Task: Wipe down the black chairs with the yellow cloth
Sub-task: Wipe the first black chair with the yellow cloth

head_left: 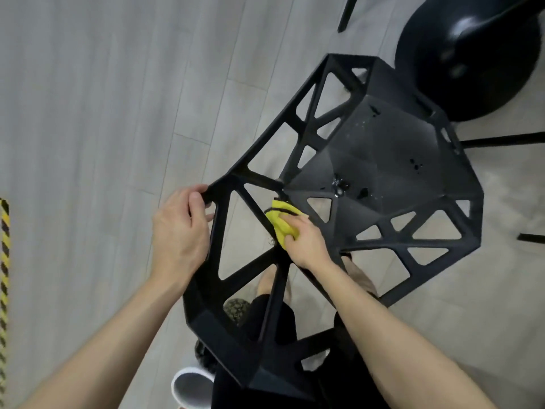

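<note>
Two hands work here: our left hand (180, 231) clamps its fingers on the stiff black chair (368, 184) back's top edge, our right hand (306, 240) pinching the soft yellow cloth (280, 222) against a strut below it.

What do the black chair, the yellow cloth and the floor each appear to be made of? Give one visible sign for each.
Black chair: probably moulded plastic, matt; faceted one-piece shell with triangular cut-outs.
Yellow cloth: soft fabric, perhaps microfibre; it bunches in folds under the right hand.
Floor: pale wood-look planks, laminate or vinyl; long seams and faint grain.
</note>
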Demonstrator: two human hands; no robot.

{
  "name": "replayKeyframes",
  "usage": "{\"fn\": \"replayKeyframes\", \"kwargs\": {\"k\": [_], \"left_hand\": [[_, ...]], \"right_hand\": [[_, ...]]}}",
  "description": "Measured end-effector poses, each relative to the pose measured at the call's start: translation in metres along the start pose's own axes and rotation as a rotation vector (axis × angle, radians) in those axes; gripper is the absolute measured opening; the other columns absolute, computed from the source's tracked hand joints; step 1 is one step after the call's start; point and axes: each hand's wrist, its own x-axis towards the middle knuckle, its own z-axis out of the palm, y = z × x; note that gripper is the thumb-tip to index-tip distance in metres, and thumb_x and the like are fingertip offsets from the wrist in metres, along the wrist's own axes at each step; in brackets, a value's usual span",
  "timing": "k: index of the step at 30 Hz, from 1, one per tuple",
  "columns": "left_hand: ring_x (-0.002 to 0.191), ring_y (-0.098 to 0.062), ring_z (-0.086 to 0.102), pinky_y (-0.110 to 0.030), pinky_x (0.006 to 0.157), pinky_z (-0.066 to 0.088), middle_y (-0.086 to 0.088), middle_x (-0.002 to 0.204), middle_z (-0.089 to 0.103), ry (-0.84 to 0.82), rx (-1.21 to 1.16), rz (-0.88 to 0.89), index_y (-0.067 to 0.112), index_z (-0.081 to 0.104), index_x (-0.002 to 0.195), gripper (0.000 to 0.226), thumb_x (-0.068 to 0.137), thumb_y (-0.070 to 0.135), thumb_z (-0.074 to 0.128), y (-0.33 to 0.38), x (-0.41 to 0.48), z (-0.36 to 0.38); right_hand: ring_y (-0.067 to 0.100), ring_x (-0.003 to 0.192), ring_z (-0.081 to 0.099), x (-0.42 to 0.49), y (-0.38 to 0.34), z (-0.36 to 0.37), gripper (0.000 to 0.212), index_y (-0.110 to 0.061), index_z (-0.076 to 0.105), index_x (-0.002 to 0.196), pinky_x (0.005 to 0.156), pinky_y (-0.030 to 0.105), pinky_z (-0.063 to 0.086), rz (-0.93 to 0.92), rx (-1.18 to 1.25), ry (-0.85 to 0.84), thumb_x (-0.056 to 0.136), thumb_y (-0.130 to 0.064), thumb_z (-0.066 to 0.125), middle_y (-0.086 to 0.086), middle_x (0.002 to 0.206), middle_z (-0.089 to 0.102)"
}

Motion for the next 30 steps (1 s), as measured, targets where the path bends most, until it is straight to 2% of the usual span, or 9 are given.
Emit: {"fn": "replayKeyframes", "kwargs": {"k": [4, 7, 10, 12, 15, 19, 21, 24, 30], "left_hand": [[0.099, -0.008, 0.078, -0.036, 0.09, 0.066, -0.008, 0.117, 0.074, 0.004, -0.031, -0.036, 0.018, 0.073, 0.124, 0.039, 0.116, 0.025, 0.036, 0.006, 0.003, 0.0], [0.097, -0.007, 0.079, -0.017, 0.085, 0.06, -0.009, 0.117, 0.075, 0.006, -0.002, -0.037, 0.019, 0.072, 0.125, 0.04, 0.114, 0.029, 0.034, 0.008, 0.007, -0.001], [0.094, -0.008, 0.079, -0.01, 0.084, 0.055, -0.006, 0.119, 0.074, -0.015, 0.086, -0.025, 0.015, 0.072, 0.129, 0.04, 0.116, 0.023, 0.035, 0.008, -0.004, -0.004], [0.099, -0.011, 0.078, -0.026, 0.095, 0.059, -0.003, 0.122, 0.072, -0.057, 0.105, -0.023, 0.012, 0.072, 0.129, 0.039, 0.116, 0.02, 0.036, 0.011, -0.001, -0.008], [0.117, -0.018, 0.068, -0.032, 0.105, 0.048, 0.0, 0.125, 0.071, -0.16, 0.223, 0.003, 0.015, 0.075, 0.127, 0.04, 0.116, 0.023, 0.037, 0.023, 0.034, -0.013], [0.132, -0.019, 0.058, -0.027, 0.108, 0.039, -0.002, 0.134, 0.07, -0.227, 0.254, 0.009, 0.016, 0.072, 0.136, 0.039, 0.115, 0.021, 0.039, 0.023, 0.059, -0.01], [0.131, -0.019, 0.058, -0.022, 0.104, 0.036, -0.003, 0.132, 0.07, -0.228, 0.266, 0.001, 0.013, 0.073, 0.135, 0.039, 0.115, 0.016, 0.039, 0.017, 0.054, -0.008], [0.135, -0.017, 0.056, -0.013, 0.101, 0.03, -0.002, 0.14, 0.069, -0.258, 0.284, -0.026, 0.014, 0.07, 0.14, 0.041, 0.114, 0.017, 0.039, 0.017, 0.052, -0.008], [0.131, -0.012, 0.057, -0.009, 0.094, 0.031, 0.0, 0.142, 0.07, -0.274, 0.263, -0.049, 0.017, 0.073, 0.139, 0.043, 0.112, 0.019, 0.039, 0.026, 0.057, -0.01]], "right_hand": [[0.029, 0.136, 0.051, 0.041, -0.007, -0.008, 0.058, -0.03, 0.059, 0.148, 0.118, 0.044, 0.039, 0.022, 0.073, 0.011, 0.095, -0.006, 0.05, -0.001, 0.152, 0.055], [0.027, 0.135, 0.054, 0.066, -0.015, -0.008, 0.052, -0.032, 0.058, 0.147, 0.115, 0.042, 0.043, 0.023, 0.113, 0.003, 0.1, -0.012, 0.049, -0.002, 0.15, 0.057], [0.022, 0.128, 0.059, 0.044, 0.002, -0.019, 0.053, -0.039, 0.064, 0.14, 0.099, 0.021, 0.05, -0.028, 0.017, -0.073, 0.096, -0.013, 0.051, -0.01, 0.137, 0.064], [0.02, 0.121, 0.064, 0.036, -0.006, -0.03, 0.05, -0.04, 0.066, 0.137, 0.086, 0.01, 0.047, 0.043, 0.157, -0.008, 0.097, -0.013, 0.051, -0.013, 0.123, 0.066], [0.009, 0.135, 0.054, 0.042, -0.052, -0.021, 0.051, -0.032, 0.06, 0.145, 0.114, 0.026, 0.041, -0.137, 0.331, 0.275, 0.098, -0.012, 0.056, -0.011, 0.142, 0.06], [0.019, 0.138, 0.05, 0.055, -0.094, 0.008, 0.06, -0.026, 0.062, 0.147, 0.117, 0.034, 0.041, -0.638, 0.191, 0.29, 0.093, -0.002, 0.06, -0.004, 0.15, 0.051], [0.026, 0.129, 0.054, 0.062, -0.082, 0.006, 0.062, -0.023, 0.066, 0.142, 0.111, 0.039, 0.046, -0.634, 0.122, 0.318, 0.089, 0.007, 0.058, 0.001, 0.143, 0.055], [0.03, 0.116, 0.057, 0.062, -0.067, 0.002, 0.062, -0.021, 0.073, 0.132, 0.102, 0.044, 0.05, -0.449, 0.065, 0.359, 0.084, 0.013, 0.053, 0.001, 0.133, 0.061], [0.031, 0.121, 0.057, 0.058, -0.077, 0.004, 0.057, -0.014, 0.073, 0.131, 0.107, 0.045, 0.048, -0.409, 0.116, 0.347, 0.087, 0.014, 0.051, 0.005, 0.133, 0.061]]}}
